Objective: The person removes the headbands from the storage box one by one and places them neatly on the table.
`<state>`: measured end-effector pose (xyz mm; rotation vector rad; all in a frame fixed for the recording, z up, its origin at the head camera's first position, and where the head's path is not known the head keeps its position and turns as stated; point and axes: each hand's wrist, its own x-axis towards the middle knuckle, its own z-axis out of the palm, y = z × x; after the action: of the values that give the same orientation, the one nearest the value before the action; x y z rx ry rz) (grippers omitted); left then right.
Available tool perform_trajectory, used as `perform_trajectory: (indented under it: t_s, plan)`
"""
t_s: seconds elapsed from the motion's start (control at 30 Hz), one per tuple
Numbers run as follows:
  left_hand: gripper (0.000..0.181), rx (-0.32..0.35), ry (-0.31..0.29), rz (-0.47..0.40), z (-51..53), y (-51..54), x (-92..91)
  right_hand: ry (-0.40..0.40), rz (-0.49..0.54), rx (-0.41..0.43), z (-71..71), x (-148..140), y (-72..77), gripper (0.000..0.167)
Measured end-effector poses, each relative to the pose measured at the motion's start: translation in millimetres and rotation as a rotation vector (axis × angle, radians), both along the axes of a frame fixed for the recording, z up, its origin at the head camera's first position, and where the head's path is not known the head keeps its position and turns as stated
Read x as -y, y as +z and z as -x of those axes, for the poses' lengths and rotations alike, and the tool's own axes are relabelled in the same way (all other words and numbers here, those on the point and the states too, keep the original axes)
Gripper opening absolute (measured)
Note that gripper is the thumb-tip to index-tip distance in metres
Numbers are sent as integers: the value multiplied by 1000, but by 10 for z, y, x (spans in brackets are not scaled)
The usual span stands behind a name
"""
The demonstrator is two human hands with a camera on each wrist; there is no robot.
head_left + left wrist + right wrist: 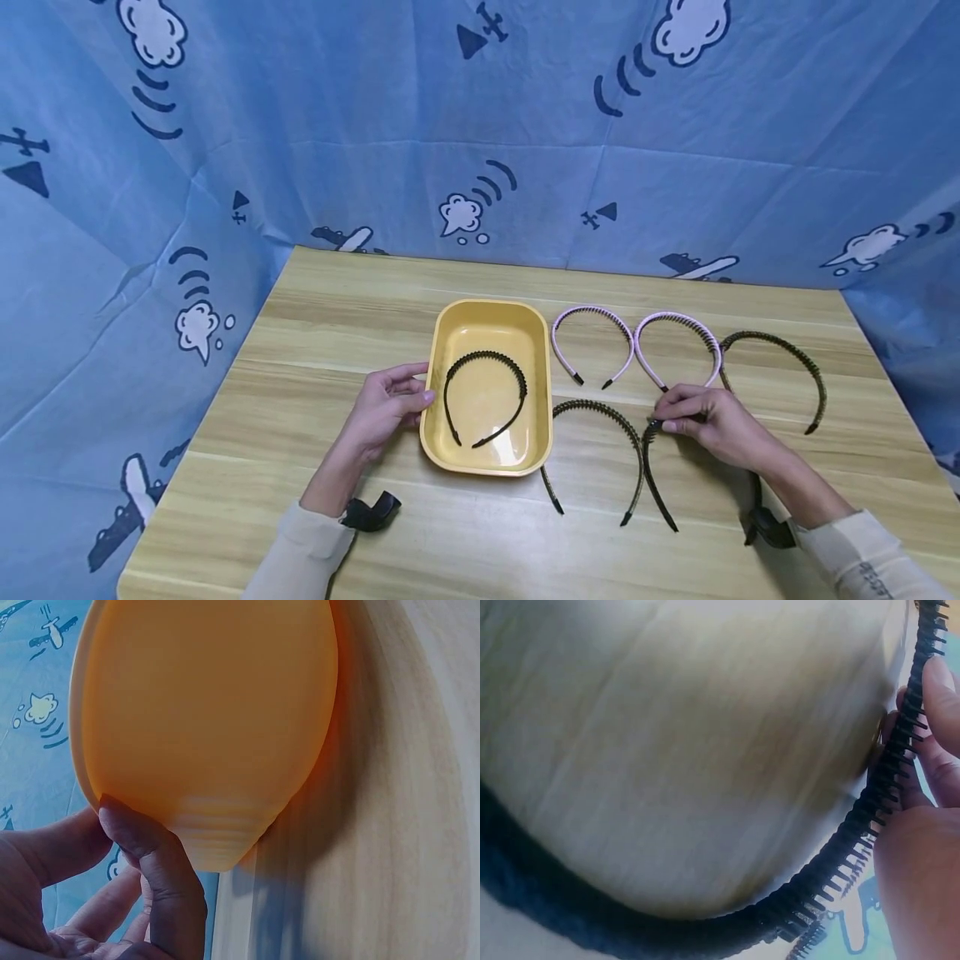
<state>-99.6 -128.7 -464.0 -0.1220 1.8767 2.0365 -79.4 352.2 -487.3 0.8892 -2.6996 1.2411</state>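
My left hand (386, 408) holds the left rim of a yellow plastic tray (429, 437), thumb over the edge; the left wrist view shows the thumb and fingers at the tray's outer wall (210, 735). Inside the tray lies a black toothed headband (486, 354). To the right, my right hand (712, 425) pinches another black headband (657, 492) near its top, its ends toward the table's front. In the right wrist view, the teeth of this black headband (889, 769) show beside the thumb. The hand and forearm partly cover it in the head view.
Two pink headbands (592, 309) lie at the back, right of the tray. A dark gold headband (787, 342) lies at the far right, and another (600, 406) lies beside the tray, partly behind its rim. Blue patterned cloth (525, 208) hangs behind the wooden table (300, 333).
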Motion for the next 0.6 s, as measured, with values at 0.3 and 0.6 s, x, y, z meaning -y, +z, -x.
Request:
perform_trajectory:
  t_s: [0.3, 0.6]
  plan:
    - [57, -7, -4, -4, -3, -4, 2, -24, 12, 11, -8, 4, -70, 27]
    - [56, -16, 2, -16, 3, -8, -1, -48, -12, 18, -20, 26, -66, 25]
